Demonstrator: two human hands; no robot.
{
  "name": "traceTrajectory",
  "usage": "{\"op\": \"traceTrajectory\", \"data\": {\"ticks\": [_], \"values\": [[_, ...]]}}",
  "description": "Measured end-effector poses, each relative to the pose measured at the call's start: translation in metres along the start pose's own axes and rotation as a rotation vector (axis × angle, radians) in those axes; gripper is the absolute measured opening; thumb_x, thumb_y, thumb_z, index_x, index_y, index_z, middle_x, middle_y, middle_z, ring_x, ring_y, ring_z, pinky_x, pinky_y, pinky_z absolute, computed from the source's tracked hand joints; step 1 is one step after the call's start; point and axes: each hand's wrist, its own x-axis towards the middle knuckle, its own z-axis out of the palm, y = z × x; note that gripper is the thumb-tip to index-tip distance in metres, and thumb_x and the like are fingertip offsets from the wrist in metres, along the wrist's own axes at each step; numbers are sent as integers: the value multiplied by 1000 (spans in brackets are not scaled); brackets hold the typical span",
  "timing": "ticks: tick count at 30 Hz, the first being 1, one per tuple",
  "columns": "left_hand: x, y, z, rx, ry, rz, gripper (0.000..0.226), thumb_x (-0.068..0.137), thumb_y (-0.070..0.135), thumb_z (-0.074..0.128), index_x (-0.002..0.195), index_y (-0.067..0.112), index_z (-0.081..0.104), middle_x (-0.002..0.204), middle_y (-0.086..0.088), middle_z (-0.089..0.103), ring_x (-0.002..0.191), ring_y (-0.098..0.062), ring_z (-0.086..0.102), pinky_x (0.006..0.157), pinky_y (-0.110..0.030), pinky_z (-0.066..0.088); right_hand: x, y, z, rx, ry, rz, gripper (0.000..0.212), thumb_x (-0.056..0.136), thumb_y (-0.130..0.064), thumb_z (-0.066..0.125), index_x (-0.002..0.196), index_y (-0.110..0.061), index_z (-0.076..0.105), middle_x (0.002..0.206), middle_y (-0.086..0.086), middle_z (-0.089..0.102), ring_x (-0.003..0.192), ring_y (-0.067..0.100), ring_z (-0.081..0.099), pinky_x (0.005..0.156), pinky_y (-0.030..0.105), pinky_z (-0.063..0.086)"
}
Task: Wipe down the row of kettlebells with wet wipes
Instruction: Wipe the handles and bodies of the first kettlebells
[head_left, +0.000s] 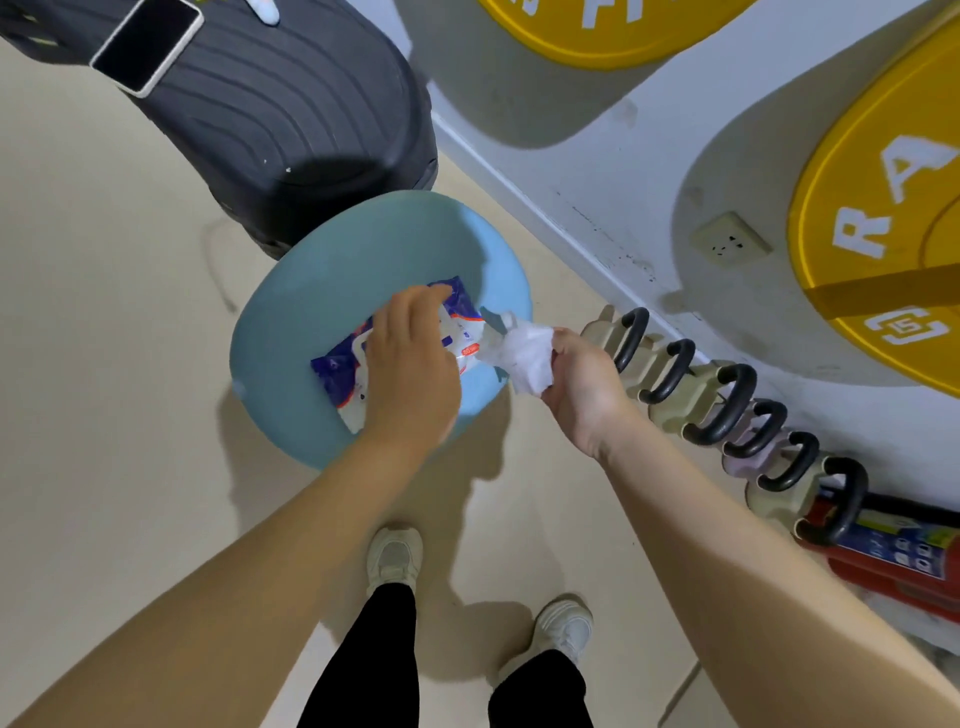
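A pale beige floor (114, 395) meets a light grey wall (613, 171) painted with large yellow discs (883, 218) bearing white letters. A white power socket (730, 240) sits low on the wall. A round blue stool (322, 270) stands beside dark ribbed equipment (291, 119), on which a phone (148, 44) rests. A red fire extinguisher (904, 556) lies along the wall's foot.
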Motion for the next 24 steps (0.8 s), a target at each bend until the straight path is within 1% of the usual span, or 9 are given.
{"op": "traceTrajectory", "data": {"ticks": [2,4,7,10,12,14,18,22,24], "values": [[-4,33,9,-211,-232,30,39,89,4,35,128,3,44,129,-14,49,118,-32,44,94,-27,28,-6,-7,-16,60,-88,15,33,90,-7,32,98,-10,65,97,6,69,87,18,65,83,26,48],[-5,61,24,-399,-449,-135,40,96,17,36,135,10,36,126,-4,49,116,-20,45,82,-17,28,-10,-11,-37,131,-118,15,31,90,-6,28,92,-11,58,104,14,63,93,25,61,87,32,47],[-3,88,57,-360,-545,-242,39,94,28,43,131,17,39,103,-3,54,93,-20,52,71,-21,32,-9,-18,-80,197,-123,11,27,91,-3,26,78,-13,48,95,14,63,89,29,61,86,40,49],[-5,105,95,-234,-487,-181,12,88,28,53,85,17,55,74,0,55,64,-13,48,53,-18,35,-3,-25,-133,219,-124,13,26,92,-3,29,76,-15,47,77,7,66,75,22,63,82,40,50],[-5,115,123,-217,-504,-133,32,86,22,56,57,19,42,55,3,43,52,-11,38,43,-13,30,8,-23,-174,259,-125,15,27,91,-2,29,76,-13,48,67,4,65,69,18,63,78,37,49],[-5,122,152,-278,-540,-161,36,85,19,57,53,20,42,52,4,39,50,-11,36,39,-13,29,23,-19,-213,291,-118,26,29,90,-2,28,72,-12,48,59,1,65,63,16,64,78,37,47],[-5,124,230,-612,-667,-313,8,84,25,62,77,22,60,68,7,56,63,-7,51,65,-16,40,67,5,-286,368,-105,-20,16,87,-9,45,90,-3,59,83,12,69,80,21,66,93,38,48],[3,96,325,-801,-615,-406,12,78,26,64,86,19,60,82,0,62,78,-14,59,80,-31,49,140,51,-329,294,-65,23,25,91,-7,46,114,0,54,91,10,70,74,13,67,66,20,56],[7,83,368,-874,-556,-498,6,81,23,60,83,17,59,80,-2,65,75,-17,63,76,-34,51,179,70,-341,241,-77,71,49,83,-11,62,128,3,48,108,14,66,88,16,61,79,20,48]]}}
